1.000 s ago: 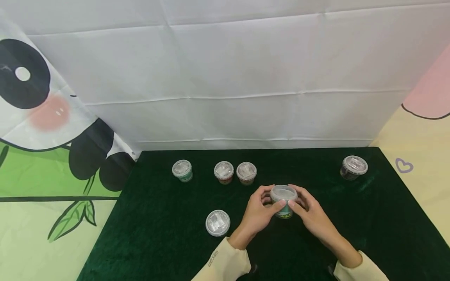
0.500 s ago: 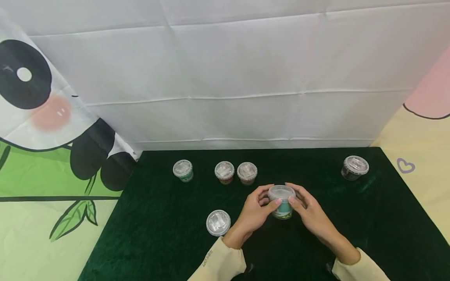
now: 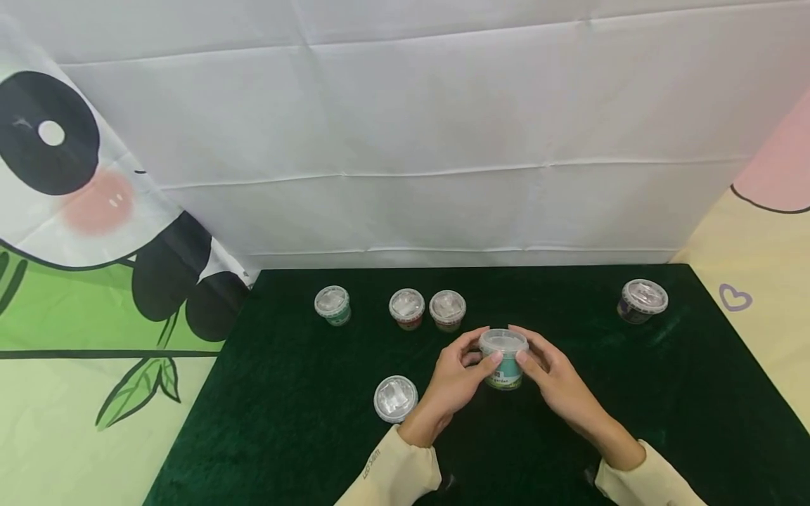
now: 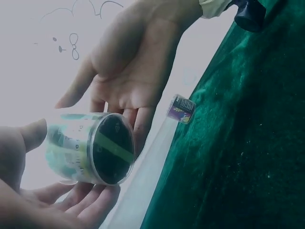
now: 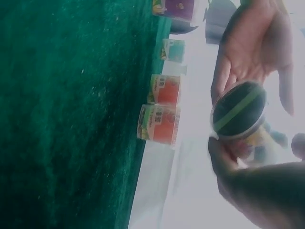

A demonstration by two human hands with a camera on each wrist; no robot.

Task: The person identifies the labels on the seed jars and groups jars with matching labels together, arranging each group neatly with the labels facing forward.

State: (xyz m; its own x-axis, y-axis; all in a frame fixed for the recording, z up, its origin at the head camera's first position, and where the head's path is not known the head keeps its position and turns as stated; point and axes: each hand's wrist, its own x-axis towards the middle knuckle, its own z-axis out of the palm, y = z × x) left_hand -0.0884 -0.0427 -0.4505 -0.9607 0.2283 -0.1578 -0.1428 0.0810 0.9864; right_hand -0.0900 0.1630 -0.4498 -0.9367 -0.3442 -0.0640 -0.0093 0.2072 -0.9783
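A clear plastic tub (image 3: 503, 358) with a teal label and a translucent lid is held up between both hands, above the dark green cloth. My left hand (image 3: 458, 377) grips its left side, thumb on the front and fingers curling behind. From the right, my right hand (image 3: 557, 379) grips it the same way. In the left wrist view the tub's clear bottom (image 4: 113, 150) shows a dark inside with a pale green stripe. That bottom also faces the camera in the right wrist view, the tub (image 5: 240, 109) tilted there.
Behind the hands stand a teal tub (image 3: 332, 305), two orange-labelled tubs (image 3: 407, 308) side by side, and a dark purple tub (image 3: 642, 301) at far right. Another lidded tub (image 3: 395, 399) sits near the left wrist, its purple label (image 5: 178, 7) visible from the right wrist. A white backdrop (image 3: 411, 140) rises behind.
The held tub has shifted slightly left and up with both hands, and turned so more of its teal label faces the head camera. The other tubs stay put on the cloth.
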